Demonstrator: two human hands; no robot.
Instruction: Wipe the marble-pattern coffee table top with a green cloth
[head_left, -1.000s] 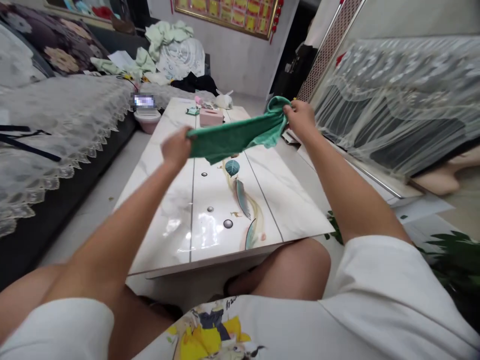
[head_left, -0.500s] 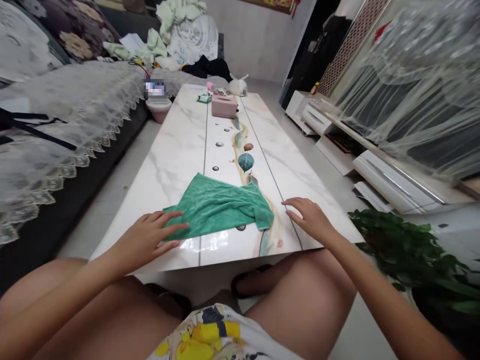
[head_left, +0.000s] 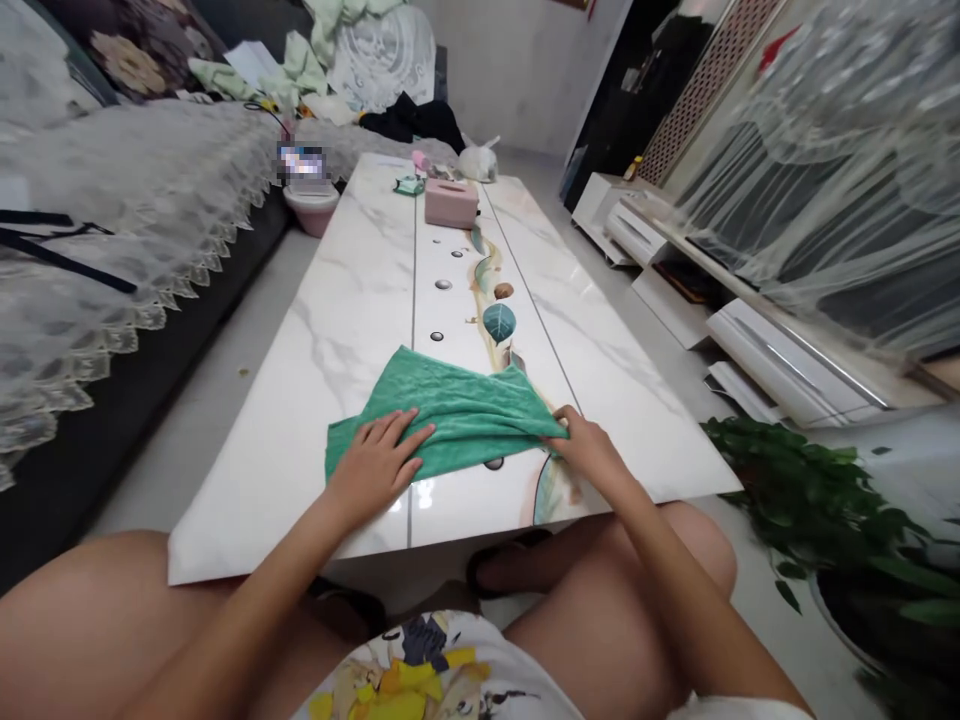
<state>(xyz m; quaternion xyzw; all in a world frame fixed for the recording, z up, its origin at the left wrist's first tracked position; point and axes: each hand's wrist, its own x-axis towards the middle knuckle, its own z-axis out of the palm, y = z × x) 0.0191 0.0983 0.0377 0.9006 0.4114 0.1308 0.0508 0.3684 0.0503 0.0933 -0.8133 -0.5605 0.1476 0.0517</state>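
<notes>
Left hand: the left hand (head_left: 379,460) lies palm down on the near left part of the green towel (head_left: 457,410), fingers spread and flat, which pins the cloth to the tabletop.
Right hand: the right hand (head_left: 589,447) sits at the towel's near right corner, fingertips together on the edge; whether they pinch it or only press it, I cannot tell.
Green towel: it lies flat but rumpled on the near end of the marble-look coffee table (head_left: 345,320), across the centre strip with its painted leaf (head_left: 499,322).
Far end of table: a pink tissue box (head_left: 451,203) and a tied white plastic bag (head_left: 478,161) stand well apart from the towel.
Left side: a sofa under a lace cover (head_left: 127,220) runs alongside the table.
Right side: a leafy potted plant (head_left: 810,500) stands on the floor by the table's near corner.
</notes>
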